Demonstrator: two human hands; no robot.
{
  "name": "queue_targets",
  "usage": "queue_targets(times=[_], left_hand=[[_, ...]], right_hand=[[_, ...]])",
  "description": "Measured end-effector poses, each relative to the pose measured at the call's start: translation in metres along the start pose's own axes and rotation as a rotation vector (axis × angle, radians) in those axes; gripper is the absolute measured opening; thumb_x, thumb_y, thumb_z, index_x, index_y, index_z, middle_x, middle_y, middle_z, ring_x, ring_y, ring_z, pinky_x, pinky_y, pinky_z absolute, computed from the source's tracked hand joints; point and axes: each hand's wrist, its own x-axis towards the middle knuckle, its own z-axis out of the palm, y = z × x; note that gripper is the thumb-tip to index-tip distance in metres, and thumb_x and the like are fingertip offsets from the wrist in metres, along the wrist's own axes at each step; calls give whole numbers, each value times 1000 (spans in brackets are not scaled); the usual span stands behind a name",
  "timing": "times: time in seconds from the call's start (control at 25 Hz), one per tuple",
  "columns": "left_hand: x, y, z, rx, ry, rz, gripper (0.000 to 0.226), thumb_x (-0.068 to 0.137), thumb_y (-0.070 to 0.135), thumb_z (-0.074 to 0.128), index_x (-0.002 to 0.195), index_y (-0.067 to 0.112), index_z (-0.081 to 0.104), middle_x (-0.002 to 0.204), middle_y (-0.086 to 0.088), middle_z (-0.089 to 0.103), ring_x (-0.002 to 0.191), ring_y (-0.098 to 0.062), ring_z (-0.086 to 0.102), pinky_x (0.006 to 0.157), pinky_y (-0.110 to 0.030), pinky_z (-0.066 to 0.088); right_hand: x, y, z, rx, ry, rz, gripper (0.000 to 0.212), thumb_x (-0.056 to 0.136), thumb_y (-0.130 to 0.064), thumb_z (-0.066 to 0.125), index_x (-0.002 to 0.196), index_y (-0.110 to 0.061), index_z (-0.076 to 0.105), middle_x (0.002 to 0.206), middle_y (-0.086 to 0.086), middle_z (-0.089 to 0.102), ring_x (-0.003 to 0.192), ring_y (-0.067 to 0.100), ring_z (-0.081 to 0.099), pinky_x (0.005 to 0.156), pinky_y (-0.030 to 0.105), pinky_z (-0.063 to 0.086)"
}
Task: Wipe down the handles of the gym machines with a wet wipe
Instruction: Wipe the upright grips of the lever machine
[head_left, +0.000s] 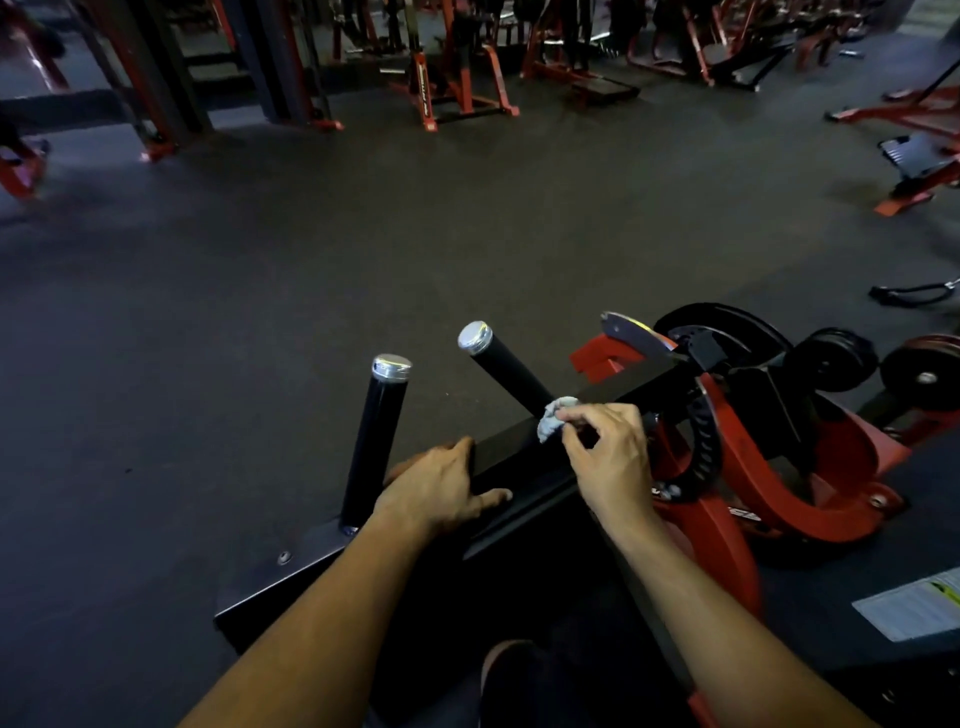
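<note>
Wet wipe (555, 420), small crumpled pale wad, sits pinched in right hand (605, 454) between thumb and curled fingertips, pressed at the base of the right handle (506, 370). That handle is a black post with a silver end cap, rooted in the black crossbar (524, 462) of the machine; its long axis runs from the wipe up and to the left, away from the person, cap at the far end. So the unwiped length lies ahead-left of the right hand, and the next stroke probably has to travel along that axis toward the cap. Right hand is clearly the nearer one, already touching via the wipe.

Left hand (441, 491) lies flat on the crossbar near its left end, fingers loosely spread, thumb along the near face, holding nothing, likely bracing. Just beside it, to its left, stands the left handle (374, 441), same black post and silver cap, nearly upright, apart from the wipe. Judgement: it gets wiped afterwards; can't tell from this view if it's already clean.

Red frame (727, 467) with black weight plates (831, 358) sits at the crossbar's right end. Dark rubber floor (311, 260) beyond, more red machines far off.
</note>
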Motion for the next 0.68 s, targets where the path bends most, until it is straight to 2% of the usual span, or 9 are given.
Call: queue_targets(times=[0.12, 0.24, 0.4, 0.52, 0.68], left_hand=[[2, -1, 1, 17, 9, 1, 72, 82, 83, 51, 127, 27, 48, 124, -2, 65, 114, -27, 63, 94, -46, 54], [4, -3, 1, 3, -33, 1, 75, 80, 85, 51, 129, 28, 47, 124, -2, 65, 113, -26, 63, 95, -49, 54], [8, -5, 1, 7, -33, 3, 78, 77, 88, 50, 130, 30, 46, 124, -1, 64, 113, -27, 63, 96, -48, 54], [7, -4, 1, 18, -35, 3, 79, 77, 88, 50, 130, 29, 46, 124, -1, 65, 113, -27, 63, 95, -47, 54], [7, -4, -2, -8, -57, 23, 80, 77, 87, 52, 131, 28, 46, 122, -3, 65, 112, -27, 64, 95, -46, 54]], right_hand=[[1, 6, 5, 30, -59, -11, 17, 81, -2, 76, 90, -16, 71, 97, -4, 66, 96, 14, 62, 86, 24, 49], [7, -1, 6, 82, -87, 27, 18, 84, 2, 71, 89, -15, 70, 100, -3, 65, 93, 7, 65, 83, 14, 47], [34, 2, -2, 27, -122, 181, 18, 86, -7, 71, 92, -24, 76, 90, -5, 70, 84, 8, 64, 71, 16, 44], [53, -2, -1, 74, -250, 292, 23, 87, -6, 66, 92, -26, 77, 85, -9, 74, 82, 5, 69, 64, 9, 43], [58, -13, 4, 100, -306, 324, 31, 88, -1, 58, 98, -24, 77, 93, -8, 76, 89, 10, 71, 81, 28, 57]])
